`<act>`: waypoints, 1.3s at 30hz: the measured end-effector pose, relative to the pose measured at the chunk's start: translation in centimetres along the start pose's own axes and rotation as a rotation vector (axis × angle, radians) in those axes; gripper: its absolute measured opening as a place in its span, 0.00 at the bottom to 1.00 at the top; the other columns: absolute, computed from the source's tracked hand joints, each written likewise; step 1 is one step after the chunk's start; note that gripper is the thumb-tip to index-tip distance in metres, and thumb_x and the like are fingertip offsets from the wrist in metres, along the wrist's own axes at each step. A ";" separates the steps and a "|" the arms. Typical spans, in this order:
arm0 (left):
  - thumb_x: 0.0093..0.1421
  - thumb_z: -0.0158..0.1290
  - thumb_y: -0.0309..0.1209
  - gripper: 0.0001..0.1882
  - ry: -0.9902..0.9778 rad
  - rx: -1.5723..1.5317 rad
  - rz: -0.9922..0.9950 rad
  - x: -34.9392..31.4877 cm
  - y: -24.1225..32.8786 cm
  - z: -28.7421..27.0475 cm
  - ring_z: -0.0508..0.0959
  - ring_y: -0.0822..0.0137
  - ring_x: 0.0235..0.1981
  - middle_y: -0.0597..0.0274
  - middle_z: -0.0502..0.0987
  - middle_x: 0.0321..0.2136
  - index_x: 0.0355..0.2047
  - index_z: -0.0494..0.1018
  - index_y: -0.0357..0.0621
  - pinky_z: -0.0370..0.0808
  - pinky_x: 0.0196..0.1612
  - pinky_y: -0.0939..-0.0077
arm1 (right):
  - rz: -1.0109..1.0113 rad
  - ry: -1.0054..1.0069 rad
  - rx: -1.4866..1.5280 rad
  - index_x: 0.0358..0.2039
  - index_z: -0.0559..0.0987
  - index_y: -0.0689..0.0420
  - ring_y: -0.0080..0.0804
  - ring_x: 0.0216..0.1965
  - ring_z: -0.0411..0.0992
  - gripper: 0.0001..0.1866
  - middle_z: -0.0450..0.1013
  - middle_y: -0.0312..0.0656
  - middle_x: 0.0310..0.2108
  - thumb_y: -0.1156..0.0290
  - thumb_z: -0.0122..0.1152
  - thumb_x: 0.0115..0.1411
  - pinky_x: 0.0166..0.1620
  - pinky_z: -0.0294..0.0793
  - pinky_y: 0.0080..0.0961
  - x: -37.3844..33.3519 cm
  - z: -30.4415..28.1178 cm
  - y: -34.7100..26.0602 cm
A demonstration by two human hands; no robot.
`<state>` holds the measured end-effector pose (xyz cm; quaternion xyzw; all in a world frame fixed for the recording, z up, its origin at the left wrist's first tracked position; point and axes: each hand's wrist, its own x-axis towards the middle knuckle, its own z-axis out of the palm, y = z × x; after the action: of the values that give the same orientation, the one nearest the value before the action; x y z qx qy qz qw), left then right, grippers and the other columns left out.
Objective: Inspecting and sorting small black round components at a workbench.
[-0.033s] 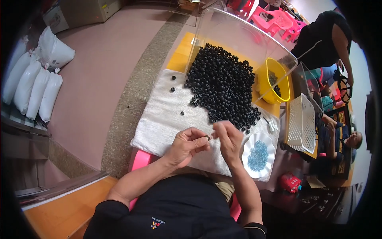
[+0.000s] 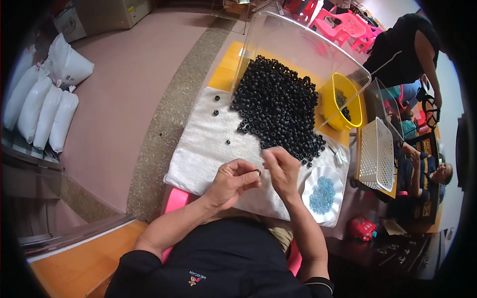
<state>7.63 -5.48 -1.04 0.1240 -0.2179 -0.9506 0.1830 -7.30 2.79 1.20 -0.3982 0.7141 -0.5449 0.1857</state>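
Between the thumb and fingers of my left hand (image 2: 234, 183) is a small black ring-shaped piece (image 2: 258, 172), pinched at its edge. Close by on the right, my right hand (image 2: 281, 171) is closed, its fingers curled together and slightly blurred; whatever it holds, if anything, is hidden. Both hands are above the white towel (image 2: 194, 159). Beyond them lies a large heap of small black round pieces with holes (image 2: 278, 104). To the right of my right hand, a white scalloped dish (image 2: 336, 196) holds many small light-blue bits (image 2: 322, 195).
A clear plastic bin (image 2: 318, 35) lies around the heap. On its right are a yellow basin (image 2: 325, 102) and a white perforated basket (image 2: 372, 156). A few loose black pieces (image 2: 216, 112) sit on the towel. White sacks (image 2: 62, 119) stand at far left. Two people are at right.
My right hand has moved slightly left, toward the piece in my left hand. My left hand stays almost still and keeps its pinch.
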 end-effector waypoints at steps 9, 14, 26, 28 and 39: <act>0.57 0.58 0.17 0.08 -0.021 0.091 0.073 -0.4 0.6 -0.2 0.82 0.65 0.35 0.56 0.80 0.36 0.36 0.76 0.41 0.82 0.42 0.72 | -0.220 -0.416 -0.814 0.34 0.79 0.54 0.40 0.38 0.77 0.11 0.73 0.43 0.35 0.60 0.56 0.60 0.37 0.77 0.38 4.8 6.4 0.2; 0.57 0.58 0.17 0.08 -0.020 0.104 0.055 -0.2 0.5 -0.3 0.82 0.65 0.35 0.56 0.80 0.36 0.36 0.76 0.40 0.82 0.42 0.71 | -0.288 -0.398 -0.776 0.34 0.79 0.56 0.40 0.37 0.77 0.10 0.74 0.43 0.34 0.64 0.58 0.58 0.36 0.78 0.36 4.7 6.6 1.8; 0.59 0.57 0.18 0.07 0.047 0.296 0.062 0.7 0.3 -1.1 0.81 0.68 0.33 0.57 0.80 0.35 0.38 0.76 0.37 0.82 0.42 0.71 | 0.143 -0.106 0.251 0.29 0.81 0.63 0.19 0.29 0.75 0.05 0.78 0.35 0.26 0.77 0.67 0.52 0.33 0.76 0.18 0.5 -0.2 3.3; 0.58 0.58 0.18 0.10 0.015 0.319 0.036 0.7 0.0 -1.5 0.81 0.69 0.34 0.58 0.80 0.36 0.41 0.75 0.36 0.82 0.43 0.71 | 0.189 -0.123 0.334 0.29 0.79 0.65 0.21 0.30 0.76 0.03 0.77 0.40 0.31 0.82 0.66 0.54 0.35 0.77 0.18 -0.3 -1.0 2.5; 0.58 0.58 0.19 0.22 -0.040 0.511 -0.021 0.4 -1.4 -0.9 0.79 0.68 0.40 0.56 0.78 0.42 0.54 0.71 0.33 0.80 0.46 0.71 | -0.044 -0.174 0.243 0.31 0.79 0.63 0.18 0.30 0.74 0.04 0.76 0.36 0.28 0.76 0.65 0.58 0.32 0.74 0.17 -3.0 -2.5 1.7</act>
<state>7.14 -4.80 -2.53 0.1495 -0.4532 -0.8689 0.1317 -7.84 6.82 -0.06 -0.4342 0.6150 -0.5948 0.2818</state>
